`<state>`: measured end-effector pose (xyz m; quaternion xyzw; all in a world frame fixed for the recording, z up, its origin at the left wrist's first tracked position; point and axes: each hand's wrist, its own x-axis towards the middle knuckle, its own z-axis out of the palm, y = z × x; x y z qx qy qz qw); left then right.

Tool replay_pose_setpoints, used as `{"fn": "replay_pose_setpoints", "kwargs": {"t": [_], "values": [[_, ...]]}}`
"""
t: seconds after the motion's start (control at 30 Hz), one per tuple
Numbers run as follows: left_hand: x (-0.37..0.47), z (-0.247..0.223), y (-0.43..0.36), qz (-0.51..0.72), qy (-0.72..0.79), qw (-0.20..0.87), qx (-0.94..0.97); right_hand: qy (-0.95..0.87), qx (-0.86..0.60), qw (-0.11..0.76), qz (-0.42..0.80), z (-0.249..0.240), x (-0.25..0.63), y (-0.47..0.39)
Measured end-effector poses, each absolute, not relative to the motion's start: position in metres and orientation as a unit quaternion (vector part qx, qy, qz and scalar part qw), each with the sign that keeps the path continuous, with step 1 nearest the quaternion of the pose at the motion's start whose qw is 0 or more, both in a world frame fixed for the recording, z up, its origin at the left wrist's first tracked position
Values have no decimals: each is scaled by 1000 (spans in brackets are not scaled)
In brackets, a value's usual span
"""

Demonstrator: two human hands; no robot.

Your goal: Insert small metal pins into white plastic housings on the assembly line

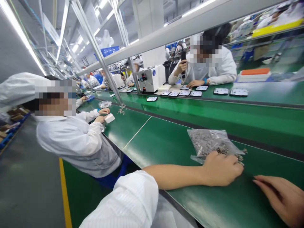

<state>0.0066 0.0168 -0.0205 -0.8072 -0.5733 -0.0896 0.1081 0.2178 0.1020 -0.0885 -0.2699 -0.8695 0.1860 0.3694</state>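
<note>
My left hand [222, 168] reaches across the green worktop [163, 142], its fingers curled downward at the mouth of a clear plastic bag [206, 139]. The bag lies on its side, filled with small metallic parts, and some of these parts [239, 155] spill out beside my knuckles. What those curled fingers hold, if anything, is hidden. At the right edge, my right hand [282, 194] hovers low over the worktop, thumb and forefinger drawn together at the tips. Anything in that pinch is too small to make out.
A co-worker at left holds a small white box [110, 118] near a little pile of parts [121, 110]. Opposite, another person holds a black tool [183, 60] above a row of flat devices [184, 93]. A metal post [99, 60] rises from the bench.
</note>
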Motion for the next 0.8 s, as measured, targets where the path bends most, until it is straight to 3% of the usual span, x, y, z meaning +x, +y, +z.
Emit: {"fn": "replay_pose_setpoints", "kwargs": {"t": [0.33,0.43,0.6,0.8], "values": [[1,-11,27,-113,-514,140,-838,-849,-338,367,176,-47,196,86],[12,8,16,-104,-536,118,-829,-853,-375,309,189,-18,193,62],[1,-3,35,-233,-460,91,-852,-842,-455,236,167,6,185,73],[-7,-16,45,-235,-437,205,-843,-821,-454,305,166,-8,196,86]]}}
